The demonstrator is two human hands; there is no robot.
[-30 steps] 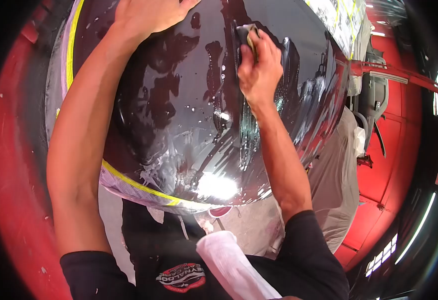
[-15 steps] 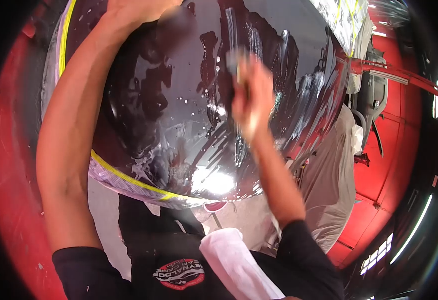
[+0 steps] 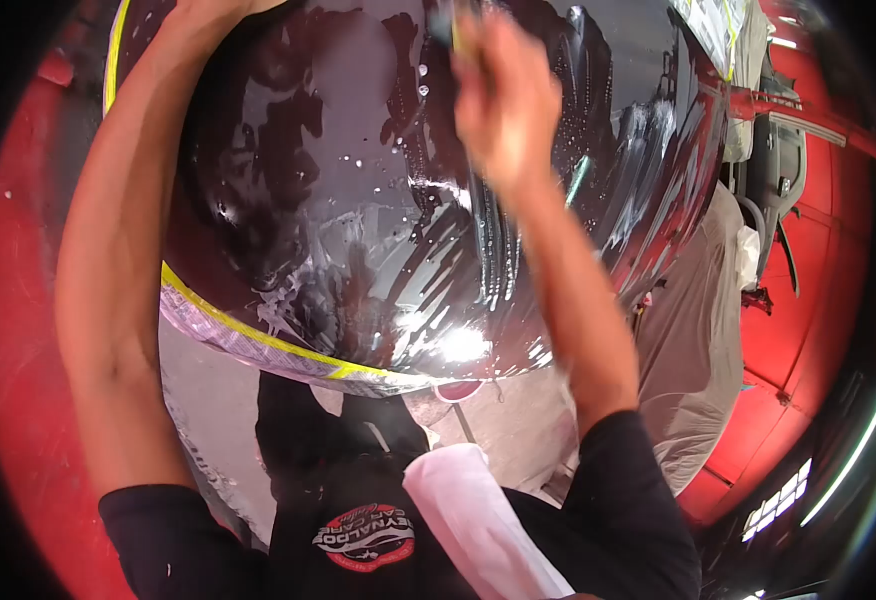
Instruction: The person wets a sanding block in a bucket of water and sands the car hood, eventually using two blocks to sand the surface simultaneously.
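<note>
A glossy dark car panel (image 3: 358, 200), curved and wet, spreads out in front of me, with water drops and milky streaks on it. My right hand (image 3: 506, 105) is closed around a small sanding block (image 3: 466, 42), blurred by motion, near the panel's far side. The block shows a bluish end and a yellowish edge; its underside is hidden. My left hand (image 3: 220, 6) is at the panel's far left, largely cut off by the top of the view, so its fingers are hidden.
Yellow tape (image 3: 248, 333) and masking paper (image 3: 223, 340) line the panel's near and left edges. A white towel (image 3: 478, 515) hangs over my dark shirt. Grey sheeting (image 3: 693, 330) drapes on the right, beside a red wall (image 3: 798, 320). A bright light reflects off the panel.
My right hand has moved farther away across the panel with the sanding block. The view has shifted, and my left hand now sits farther out of the picture.
</note>
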